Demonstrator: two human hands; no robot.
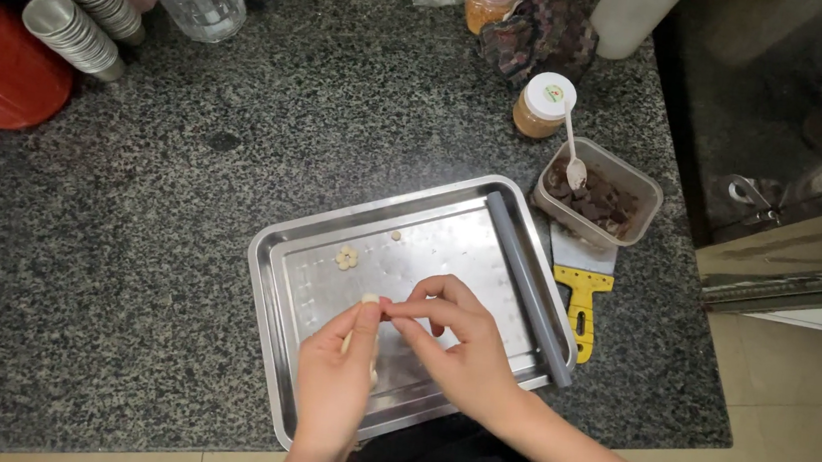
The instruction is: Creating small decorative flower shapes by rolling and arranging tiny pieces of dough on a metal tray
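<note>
Both hands pinch a small dough piece (pixel 370 299) over the steel tray (pixel 278 279), left hand (pixel 336 380) cradling, right hand (pixel 455 351) shaping; looks mid-forming, needs gentle fingertip pressure next.

We see a small pale dough piece (pixel 370 299) pinched at our fingertips above the steel tray (pixel 271 278); on the tray floor sit a flower-shaped cluster of pale dough discs (pixel 346 256) and one lone disc (pixel 396 235).

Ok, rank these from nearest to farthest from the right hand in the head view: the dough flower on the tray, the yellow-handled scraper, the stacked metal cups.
From the right hand:
1. Dough flower, up and left, on the tray.
2. Yellow-handled scraper, to the right, off the tray.
3. Stacked metal cups, far upper left corner.
</note>
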